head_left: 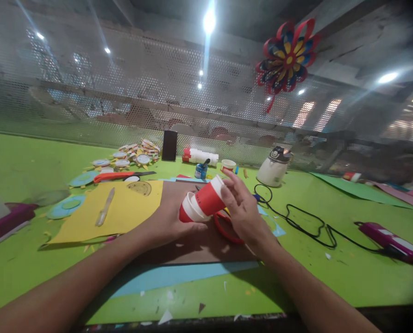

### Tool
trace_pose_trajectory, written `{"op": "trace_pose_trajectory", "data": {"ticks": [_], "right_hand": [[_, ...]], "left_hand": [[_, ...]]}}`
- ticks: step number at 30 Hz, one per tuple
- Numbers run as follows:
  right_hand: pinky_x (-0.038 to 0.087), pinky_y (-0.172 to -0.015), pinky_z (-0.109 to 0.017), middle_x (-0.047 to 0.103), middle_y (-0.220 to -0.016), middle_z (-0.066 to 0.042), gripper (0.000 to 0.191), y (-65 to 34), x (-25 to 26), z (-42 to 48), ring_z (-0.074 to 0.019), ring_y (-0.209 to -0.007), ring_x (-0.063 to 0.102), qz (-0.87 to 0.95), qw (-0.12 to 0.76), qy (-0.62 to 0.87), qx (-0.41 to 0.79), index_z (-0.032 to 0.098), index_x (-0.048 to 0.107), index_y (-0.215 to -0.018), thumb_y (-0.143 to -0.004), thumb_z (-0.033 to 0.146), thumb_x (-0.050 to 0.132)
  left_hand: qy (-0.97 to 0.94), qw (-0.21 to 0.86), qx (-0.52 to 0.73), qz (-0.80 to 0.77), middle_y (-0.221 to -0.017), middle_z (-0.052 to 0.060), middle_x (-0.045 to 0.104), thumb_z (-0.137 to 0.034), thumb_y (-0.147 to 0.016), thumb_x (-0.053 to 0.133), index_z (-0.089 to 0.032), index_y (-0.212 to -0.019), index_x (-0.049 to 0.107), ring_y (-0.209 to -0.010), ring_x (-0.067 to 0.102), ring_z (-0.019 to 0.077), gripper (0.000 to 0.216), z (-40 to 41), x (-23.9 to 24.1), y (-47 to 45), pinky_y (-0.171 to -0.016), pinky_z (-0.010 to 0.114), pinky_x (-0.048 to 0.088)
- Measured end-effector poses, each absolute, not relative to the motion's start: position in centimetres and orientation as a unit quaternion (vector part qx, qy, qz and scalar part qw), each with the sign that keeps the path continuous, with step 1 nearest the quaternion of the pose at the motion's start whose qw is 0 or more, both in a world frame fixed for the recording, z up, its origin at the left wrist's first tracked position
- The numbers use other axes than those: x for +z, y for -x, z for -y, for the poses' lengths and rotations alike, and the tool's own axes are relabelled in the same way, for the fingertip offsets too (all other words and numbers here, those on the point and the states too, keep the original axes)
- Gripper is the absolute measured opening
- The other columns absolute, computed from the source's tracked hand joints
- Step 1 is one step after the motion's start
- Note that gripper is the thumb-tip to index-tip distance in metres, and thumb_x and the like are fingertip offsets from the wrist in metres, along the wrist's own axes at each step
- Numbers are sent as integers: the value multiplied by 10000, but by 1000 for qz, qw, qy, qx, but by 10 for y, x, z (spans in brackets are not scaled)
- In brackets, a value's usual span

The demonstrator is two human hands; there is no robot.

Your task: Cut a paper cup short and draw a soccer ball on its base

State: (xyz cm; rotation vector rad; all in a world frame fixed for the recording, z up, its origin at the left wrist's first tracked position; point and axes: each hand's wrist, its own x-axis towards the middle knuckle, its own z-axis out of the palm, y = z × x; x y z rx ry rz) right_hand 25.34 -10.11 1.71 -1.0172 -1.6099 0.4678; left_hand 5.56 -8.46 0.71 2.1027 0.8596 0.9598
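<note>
Two red-and-white paper cups [209,198] are tilted together over the middle of the table, one seemingly nested partly in the other. My left hand [170,222] is curled round the lower left cup [184,212], its thumb along the near side. At the upper right end, my right hand [243,206] has its fingers and thumb on the other cup. Below the cups, red-handled scissors [227,229] lie on a brown sheet [192,252], partly hidden by my right hand.
Left lie yellow paper [84,217], a craft knife [105,208] and orange-handled scissors [114,176]. Behind stand a dark phone [169,145], stacked cups [206,157], a blue jar [201,171], a single cup [228,165] and a kettle [272,169]. A black cord [307,229] trails right.
</note>
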Motion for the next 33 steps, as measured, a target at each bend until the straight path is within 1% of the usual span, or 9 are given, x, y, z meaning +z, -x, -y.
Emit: {"op": "trace_pose_trajectory", "data": {"ticks": [4,9,14,17,22,24,26,28,33], "right_hand": [[456,-991,-482,601,-1315,-92,471,-245,15,108,-273,-1198,566,727,475,458,188,294,479,-1373,-929,444,518],[461,-996,-440,513,-1424,-93,522,-243,5,104,-250,-1239,538,748,455,429,225,276,406,-1429,-951,477,464],[387,-1073,-444,528,-1408,-74,453,-244,6,104,-232,-1314,470,761,450,421,204,271,498,-1356,-983,493,366],[413,-1040,-470,610,-1309,-78,434,-245,14,108,-244,-1238,539,733,473,456,176,273,543,-1304,-990,488,336],[496,-906,-400,685,-1133,-85,266,-245,28,119,-232,-1042,635,734,442,501,118,229,651,-1112,-961,355,472],[503,-865,-378,695,-1047,-78,209,-244,30,121,-222,-969,645,744,439,493,108,221,677,-1000,-942,325,505],[495,-863,-369,696,-994,-66,168,-242,29,121,-218,-954,640,750,440,482,103,224,681,-891,-919,308,539],[493,-852,-359,699,-941,-53,155,-241,29,122,-213,-934,639,756,442,473,101,228,671,-830,-906,295,554],[491,-730,-322,684,-798,-22,198,-240,28,124,-178,-733,621,755,446,470,99,218,658,-787,-921,283,528]], "left_hand": [[-814,322,364,-319,-1162,82,687,-442,-745,726,-225,-1253,555,-957,668,265,578,86,7,-55,-829,407,529],[-810,316,367,-330,-1133,70,688,-456,-752,721,-242,-1299,517,-920,670,251,622,86,3,-55,-805,393,539],[-799,286,386,-362,-1062,86,684,-504,-707,745,-209,-1254,526,-890,667,261,659,85,1,-54,-795,415,540],[-797,260,400,-371,-1051,100,675,-537,-691,748,-208,-1250,534,-923,657,283,684,83,1,-53,-839,453,525],[-793,274,398,-372,-1105,102,666,-540,-701,740,-208,-1244,539,-933,650,273,667,83,3,-53,-839,445,523],[-793,277,397,-369,-1069,87,676,-538,-709,733,-206,-1202,563,-896,652,255,618,84,4,-54,-800,422,532],[-799,273,393,-364,-989,63,685,-540,-727,715,-209,-1139,594,-835,649,234,542,84,5,-55,-759,402,537],[-807,257,388,-364,-934,54,683,-545,-739,700,-207,-1099,610,-813,643,230,502,83,4,-55,-765,412,533],[-830,211,354,-377,-1115,104,650,-544,-740,697,-211,-1203,578,-990,614,292,583,77,-4,-51,-879,482,486]]}}
